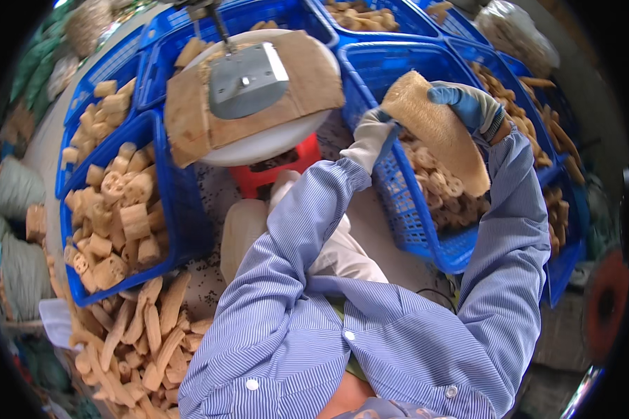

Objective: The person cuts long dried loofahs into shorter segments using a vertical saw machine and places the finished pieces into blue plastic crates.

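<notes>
A long tan dried loofah point(437, 133), slightly curved, is held up over a blue basket on the right. My left hand point(372, 140), in a white and blue work glove, closes on its upper left end. Across its upper right side my right hand point(468, 109), gloved the same way, has its fingers pressed against it. Beneath the loofah, the blue basket point(405, 216) holds many short cut loofah rings point(437, 185). My forearms, in striped blue sleeves, reach up from below.
Left of my hands, a metal machine plate point(248, 77) sits among cardboard point(307, 73) on a white round top above a red stool point(276, 167). Another blue basket point(168, 209) holds loofah chunks point(122, 209). Long loofah pieces point(147, 328) lie piled at lower left. More blue baskets stand along the far side and right.
</notes>
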A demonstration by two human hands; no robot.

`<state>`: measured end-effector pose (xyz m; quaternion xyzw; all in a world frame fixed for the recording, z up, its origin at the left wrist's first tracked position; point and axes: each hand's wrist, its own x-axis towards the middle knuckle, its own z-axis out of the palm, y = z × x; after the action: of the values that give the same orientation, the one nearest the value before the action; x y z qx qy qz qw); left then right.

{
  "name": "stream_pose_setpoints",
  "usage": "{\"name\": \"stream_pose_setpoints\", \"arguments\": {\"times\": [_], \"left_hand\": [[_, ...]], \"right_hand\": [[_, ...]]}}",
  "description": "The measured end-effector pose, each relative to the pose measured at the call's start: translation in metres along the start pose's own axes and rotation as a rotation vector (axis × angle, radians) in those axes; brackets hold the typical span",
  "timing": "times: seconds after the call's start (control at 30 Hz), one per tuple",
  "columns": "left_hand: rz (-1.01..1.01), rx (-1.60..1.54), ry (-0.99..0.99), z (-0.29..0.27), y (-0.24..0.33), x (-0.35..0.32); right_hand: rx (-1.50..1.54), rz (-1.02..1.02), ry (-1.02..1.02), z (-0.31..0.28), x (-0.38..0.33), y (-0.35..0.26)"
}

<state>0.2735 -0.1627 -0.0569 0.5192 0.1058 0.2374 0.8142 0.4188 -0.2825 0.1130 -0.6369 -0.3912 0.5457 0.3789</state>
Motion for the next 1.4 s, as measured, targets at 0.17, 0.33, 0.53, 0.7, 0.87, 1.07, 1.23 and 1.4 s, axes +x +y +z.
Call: {"name": "stream_pose_setpoints", "arguments": {"times": [0.17, 0.33, 0.53, 0.7, 0.87, 1.07, 1.23, 1.4], "left_hand": [[-0.27, 0.306, -0.323, 0.037, -0.028, -0.041], [-0.179, 0.047, -0.059, 0.028, -0.016, -0.054], [0.105, 0.065, -0.033, -0.018, 0.06, -0.094], [0.22, 0.247, 0.08, -0.101, 0.123, -0.134], [0.296, 0.417, 0.157, -0.166, 0.159, -0.138], [0.169, 0.618, 0.286, -0.245, 0.196, -0.129], [0.162, 0.632, 0.397, -0.28, 0.204, -0.124], [0.186, 0.603, 0.452, -0.295, 0.197, -0.119]], "right_hand": [[-1.262, 0.686, 0.495, -0.06, -0.064, 0.066], [-1.037, 0.288, 0.234, -0.001, -0.058, 0.067], [-1.479, -0.221, 0.269, 0.084, -0.005, 0.028], [-1.547, -0.339, 0.49, 0.088, 0.05, 0.019], [-1.443, -0.392, 0.605, 0.118, 0.127, 0.012], [-1.411, -0.415, 0.705, 0.16, 0.199, -0.012], [-1.336, -0.431, 0.682, 0.179, 0.233, -0.019], [-1.323, -0.528, 0.692, 0.177, 0.25, -0.017]]}}
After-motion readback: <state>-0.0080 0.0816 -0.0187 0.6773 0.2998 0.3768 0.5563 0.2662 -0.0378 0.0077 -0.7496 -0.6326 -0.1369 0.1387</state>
